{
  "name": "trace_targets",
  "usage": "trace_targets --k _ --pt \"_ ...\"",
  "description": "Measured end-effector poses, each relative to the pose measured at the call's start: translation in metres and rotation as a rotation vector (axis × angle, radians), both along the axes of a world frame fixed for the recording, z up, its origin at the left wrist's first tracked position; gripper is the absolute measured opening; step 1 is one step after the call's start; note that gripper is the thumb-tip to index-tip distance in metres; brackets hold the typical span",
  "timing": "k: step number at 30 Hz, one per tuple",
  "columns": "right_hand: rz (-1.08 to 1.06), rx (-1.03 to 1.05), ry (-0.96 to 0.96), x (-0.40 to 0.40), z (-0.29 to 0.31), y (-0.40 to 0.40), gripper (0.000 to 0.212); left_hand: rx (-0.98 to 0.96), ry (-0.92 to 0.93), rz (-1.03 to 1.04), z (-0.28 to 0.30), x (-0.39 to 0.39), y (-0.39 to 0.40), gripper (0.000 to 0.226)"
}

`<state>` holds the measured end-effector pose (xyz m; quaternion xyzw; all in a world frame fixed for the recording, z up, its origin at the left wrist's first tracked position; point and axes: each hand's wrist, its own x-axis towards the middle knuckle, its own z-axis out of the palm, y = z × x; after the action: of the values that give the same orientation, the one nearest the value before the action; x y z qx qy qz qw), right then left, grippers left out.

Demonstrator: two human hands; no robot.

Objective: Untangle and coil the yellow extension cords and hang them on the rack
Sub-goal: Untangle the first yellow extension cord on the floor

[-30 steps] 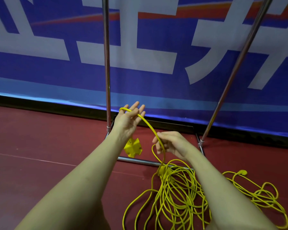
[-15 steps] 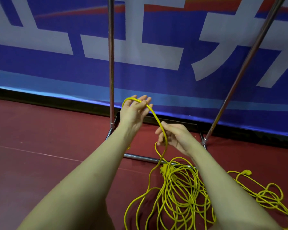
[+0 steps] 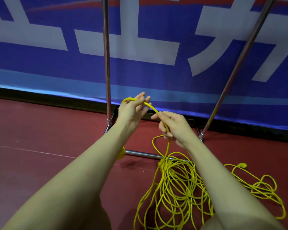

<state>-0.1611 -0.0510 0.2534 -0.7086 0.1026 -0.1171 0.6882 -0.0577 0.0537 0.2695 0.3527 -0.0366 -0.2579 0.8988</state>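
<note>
Yellow cord (image 3: 150, 106) between both hands

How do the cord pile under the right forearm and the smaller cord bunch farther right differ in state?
The cord pile is dense, with many overlapping loops; the smaller bunch is a sparse few loops. A strand rises from the pile to the right hand and arcs over the left hand; the bunch lies untouched, ending in a plug. Both are yellow, uncoiled, on the red floor.
</note>
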Motion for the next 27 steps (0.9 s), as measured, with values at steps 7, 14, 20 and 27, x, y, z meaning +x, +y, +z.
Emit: trace_targets --k 7,14,20,27 --pt "0.227 0.109 0.236 -0.013 -0.009 -0.016 0.053 -0.112 -0.030 0.026 0.009 0.008 0.011 0.036" --pt "0.212 -0.036 0.254 -0.023 -0.027 -0.015 0.028 -0.063 0.013 0.169 0.001 0.019 0.025 0.015" --pt "0.053 0.021 0.054 -0.014 -0.005 -0.003 0.032 0.070 -0.103 -0.141 0.003 -0.014 0.016 0.018" --pt "0.223 0.196 0.125 -0.013 0.001 0.002 0.043 -0.071 -0.069 -0.011 0.011 -0.006 0.020 0.062"
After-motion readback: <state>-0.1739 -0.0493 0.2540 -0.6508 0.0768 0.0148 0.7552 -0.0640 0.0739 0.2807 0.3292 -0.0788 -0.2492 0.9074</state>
